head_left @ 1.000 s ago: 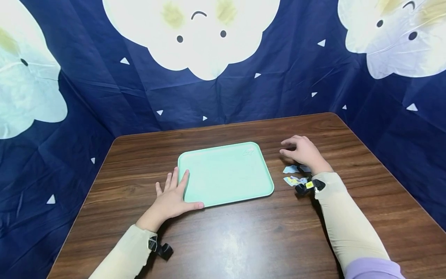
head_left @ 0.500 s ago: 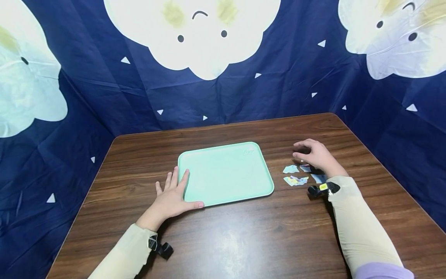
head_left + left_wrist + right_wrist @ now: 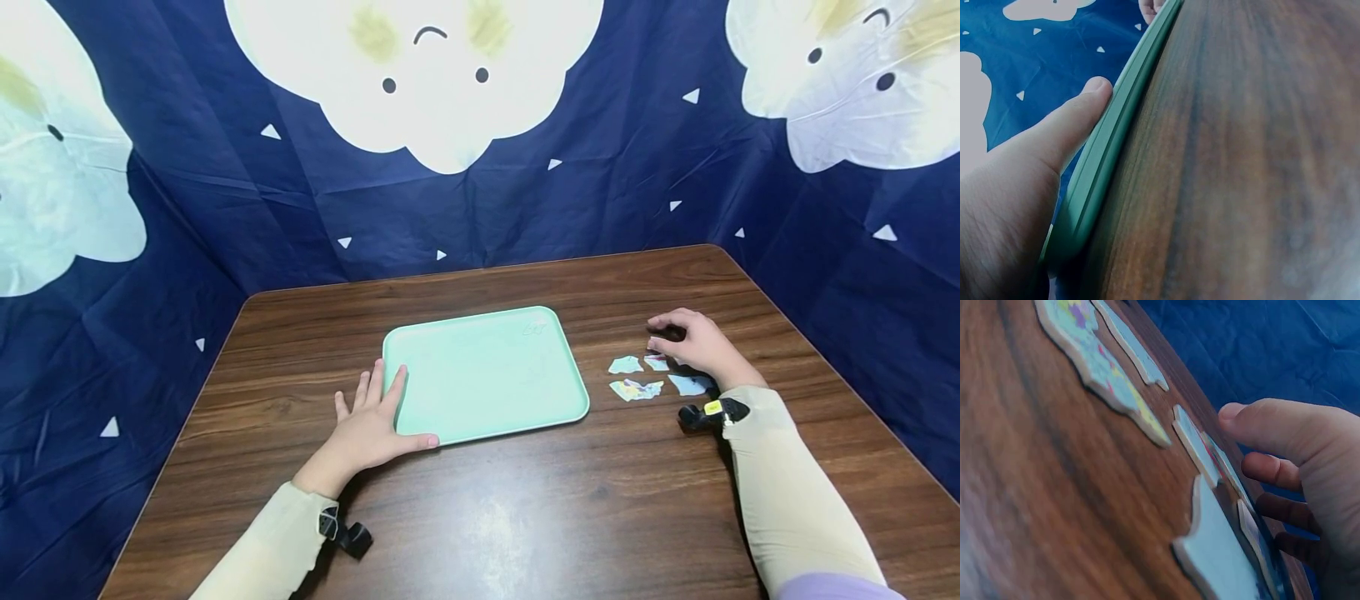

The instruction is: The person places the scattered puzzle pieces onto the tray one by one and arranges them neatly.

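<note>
My left hand (image 3: 366,432) lies spread at the near left corner of a mint-green tray (image 3: 487,375), fingers over its left edge and thumb along the front rim. In the left wrist view the thumb (image 3: 1082,115) touches the rim's outer side. Over on the right, my right hand (image 3: 701,346) hovers with bent fingers above several flat jigsaw pieces, partly covering them. Nothing shows between its thumb (image 3: 1260,425) and fingers. A yellow-and-purple piece (image 3: 636,390), a light blue piece (image 3: 626,365) and a plain blue piece (image 3: 686,384) lie in the group.
The brown wooden table (image 3: 495,508) carries everything. A dark blue cloth (image 3: 480,208) with white clouds and triangles hangs around its back and sides. The jigsaw pieces lie just right of the tray, with a small gap between.
My right hand has moved right and slightly nearer, from beside the tray's far right corner to over the pieces, uncovering more of them. The left hand and tray have stayed put.
</note>
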Demonstrator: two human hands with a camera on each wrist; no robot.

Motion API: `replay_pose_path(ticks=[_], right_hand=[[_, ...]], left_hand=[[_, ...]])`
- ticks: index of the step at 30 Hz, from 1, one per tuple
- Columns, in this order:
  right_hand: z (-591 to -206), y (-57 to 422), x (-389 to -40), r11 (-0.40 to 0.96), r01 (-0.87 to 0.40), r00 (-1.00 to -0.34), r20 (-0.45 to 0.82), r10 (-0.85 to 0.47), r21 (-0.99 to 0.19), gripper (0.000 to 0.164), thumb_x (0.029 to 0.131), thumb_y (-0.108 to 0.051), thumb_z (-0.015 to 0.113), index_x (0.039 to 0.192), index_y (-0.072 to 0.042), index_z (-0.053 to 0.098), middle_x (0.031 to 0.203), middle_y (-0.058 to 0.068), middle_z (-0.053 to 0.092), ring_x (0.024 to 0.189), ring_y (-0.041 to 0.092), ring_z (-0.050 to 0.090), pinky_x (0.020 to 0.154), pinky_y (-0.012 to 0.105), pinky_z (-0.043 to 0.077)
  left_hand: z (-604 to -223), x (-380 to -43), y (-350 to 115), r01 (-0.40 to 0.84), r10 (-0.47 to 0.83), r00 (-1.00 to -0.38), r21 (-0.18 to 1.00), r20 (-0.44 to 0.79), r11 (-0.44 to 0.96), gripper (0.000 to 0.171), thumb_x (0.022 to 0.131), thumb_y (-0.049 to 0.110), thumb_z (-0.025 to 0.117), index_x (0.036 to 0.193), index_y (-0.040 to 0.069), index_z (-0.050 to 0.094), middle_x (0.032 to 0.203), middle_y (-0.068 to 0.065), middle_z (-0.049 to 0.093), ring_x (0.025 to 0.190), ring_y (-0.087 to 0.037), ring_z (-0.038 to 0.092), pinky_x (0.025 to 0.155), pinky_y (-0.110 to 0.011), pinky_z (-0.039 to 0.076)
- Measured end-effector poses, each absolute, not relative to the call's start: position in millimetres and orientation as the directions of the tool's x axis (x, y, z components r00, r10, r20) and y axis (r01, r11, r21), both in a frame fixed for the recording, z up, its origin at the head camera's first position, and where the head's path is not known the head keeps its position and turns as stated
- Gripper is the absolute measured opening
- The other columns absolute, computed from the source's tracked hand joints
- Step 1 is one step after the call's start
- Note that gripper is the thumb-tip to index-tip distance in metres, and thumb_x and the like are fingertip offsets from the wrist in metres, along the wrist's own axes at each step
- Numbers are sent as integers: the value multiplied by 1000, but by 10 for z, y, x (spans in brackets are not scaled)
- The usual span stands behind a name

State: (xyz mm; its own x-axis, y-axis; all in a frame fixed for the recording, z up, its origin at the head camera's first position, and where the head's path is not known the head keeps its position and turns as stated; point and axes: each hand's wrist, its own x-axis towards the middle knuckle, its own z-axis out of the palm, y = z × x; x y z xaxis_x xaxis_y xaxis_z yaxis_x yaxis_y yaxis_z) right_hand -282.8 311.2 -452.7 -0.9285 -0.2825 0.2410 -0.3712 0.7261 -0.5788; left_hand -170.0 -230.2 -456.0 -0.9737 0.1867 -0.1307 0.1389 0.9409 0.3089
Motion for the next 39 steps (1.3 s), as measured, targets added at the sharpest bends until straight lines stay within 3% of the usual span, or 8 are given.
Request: replay_pose_path(ticks=[17, 22, 29, 39], right_hand=[[-4586, 3169, -2865, 735, -448, -894, 275, -355, -508, 18, 85, -4, 76, 103, -1, 76, 86, 6, 66, 80, 22, 54, 71, 32, 42], [-4554, 3141, -2865, 753, -434, -901, 250, -355, -495, 16, 87, -4, 75, 102, -2, 76, 90, 8, 67, 84, 24, 56, 75, 38, 44], [-4553, 3130, -2858, 794, -399, -917, 204, -343, -459, 18, 91, -10, 72, 107, -4, 74, 105, 15, 67, 105, 37, 52, 92, 53, 39], [-4549, 3114, -2851, 803, -447, -892, 263, -368, -395, 14, 91, -12, 71, 104, -7, 72, 96, 9, 66, 99, 34, 55, 86, 51, 43]], left_hand=[[-4577, -1704, -2311, 139, 186, -974, 305, -128, 942, 137, 64, 98, 51, 165, 18, 5, 167, -21, -13, 152, -47, -6, 107, -79, -8], [-4573, -1702, -2314, 139, 185, -975, 305, -126, 942, 136, 65, 98, 52, 165, 18, 5, 167, -21, -12, 152, -47, -6, 107, -79, -8], [-4551, -1687, -2304, 139, 185, -975, 313, -125, 940, 136, 65, 96, 54, 165, 17, 6, 167, -22, -12, 152, -47, -6, 107, -79, -8], [-4533, -1683, -2294, 146, 193, -974, 316, -121, 937, 135, 67, 95, 56, 165, 17, 6, 167, -21, -11, 152, -47, -5, 107, -80, -7]])
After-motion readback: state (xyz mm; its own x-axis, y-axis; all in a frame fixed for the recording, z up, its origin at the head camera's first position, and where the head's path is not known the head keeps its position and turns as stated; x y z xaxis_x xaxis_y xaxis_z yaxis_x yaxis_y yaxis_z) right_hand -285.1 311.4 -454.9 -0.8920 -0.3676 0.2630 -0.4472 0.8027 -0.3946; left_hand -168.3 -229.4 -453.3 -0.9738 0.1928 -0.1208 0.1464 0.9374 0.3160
